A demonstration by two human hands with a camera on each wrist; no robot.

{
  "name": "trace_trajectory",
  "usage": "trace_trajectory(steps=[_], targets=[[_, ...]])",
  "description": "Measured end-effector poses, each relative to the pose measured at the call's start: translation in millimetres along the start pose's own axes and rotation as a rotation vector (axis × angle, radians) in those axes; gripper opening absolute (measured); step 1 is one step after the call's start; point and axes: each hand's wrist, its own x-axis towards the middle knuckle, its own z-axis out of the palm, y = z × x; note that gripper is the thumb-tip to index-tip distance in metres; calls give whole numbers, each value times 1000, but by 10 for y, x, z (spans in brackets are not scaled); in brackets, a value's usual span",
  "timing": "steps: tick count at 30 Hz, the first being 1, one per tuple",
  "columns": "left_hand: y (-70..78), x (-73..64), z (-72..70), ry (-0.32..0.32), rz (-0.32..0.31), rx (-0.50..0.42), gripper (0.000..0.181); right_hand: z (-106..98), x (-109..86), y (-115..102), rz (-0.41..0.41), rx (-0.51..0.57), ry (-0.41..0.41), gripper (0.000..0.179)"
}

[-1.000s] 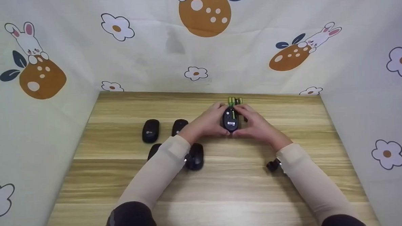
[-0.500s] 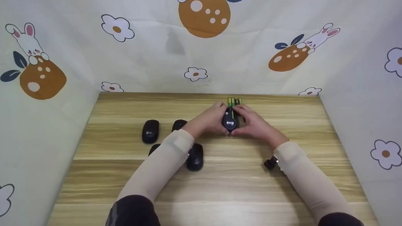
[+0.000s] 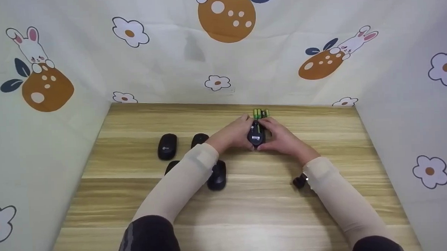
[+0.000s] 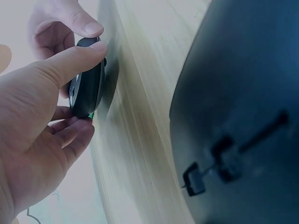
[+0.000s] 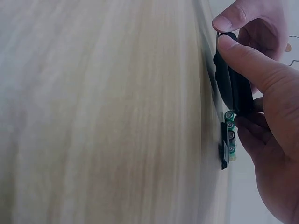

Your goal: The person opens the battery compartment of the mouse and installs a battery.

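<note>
Both hands hold a black computer mouse (image 3: 256, 136) underside up, a white label on it and a green battery (image 3: 258, 129) in its slot. My left hand (image 3: 235, 133) grips its left side, thumb at the near end and fingers at the far end. On the other side my right hand (image 3: 280, 135) grips it the same way. In the left wrist view the mouse (image 4: 88, 88) stands off the table between thumb and fingers. Behind it, several green batteries (image 5: 231, 135) lie in a row, beside a flat black piece (image 5: 224, 145) in the right wrist view.
Several more black mice lie to the left: one mouse (image 3: 167, 146) at the far left, another mouse (image 3: 199, 140) near the left wrist, and a third mouse (image 3: 217, 175) partly under the left sleeve. A patterned cloth wall (image 3: 160, 68) borders the wooden table (image 3: 257, 207).
The hands keep their grip on the mouse and have barely shifted. Both forearms have drawn slightly inward.
</note>
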Motion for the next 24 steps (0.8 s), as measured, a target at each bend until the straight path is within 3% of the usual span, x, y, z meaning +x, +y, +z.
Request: trace_trajectory(steps=[10,24], targets=[[-21,-20,-8,10,33,-11,102,1,8,15,-8,-8,10,103],[-97,-62,-15,-1,13,-57,112,-25,-36,4,-12,29,11,102]])
